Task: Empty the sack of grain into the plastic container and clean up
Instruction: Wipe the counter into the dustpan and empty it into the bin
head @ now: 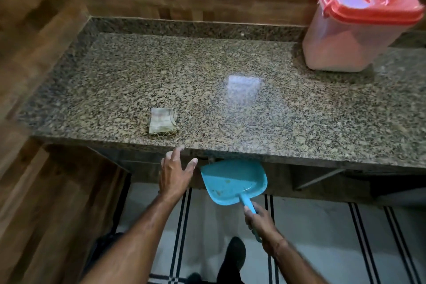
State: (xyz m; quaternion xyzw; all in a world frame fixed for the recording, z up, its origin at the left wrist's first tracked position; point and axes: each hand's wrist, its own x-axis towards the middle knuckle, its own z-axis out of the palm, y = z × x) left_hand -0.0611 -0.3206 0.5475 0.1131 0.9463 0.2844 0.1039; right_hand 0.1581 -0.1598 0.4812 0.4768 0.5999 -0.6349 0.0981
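Since the folded sack (162,121) lies on the tabletop (253,127) just beyond the spread fingers (177,153) of the left hand (174,173), any stray grain is best swept toward the blue dustpan (230,180), whose handle the right hand (261,222) grips; its lip should sit snug under the edge. The lidded plastic container (355,37) stands far to their right.

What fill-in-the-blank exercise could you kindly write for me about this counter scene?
1. The right hand grips the handle of a blue ____.
2. The left hand, fingers spread by the edge of the counter, holds ____.
3. The plastic container stands at the counter's far ____ side.
Missing words: dustpan; nothing; right.
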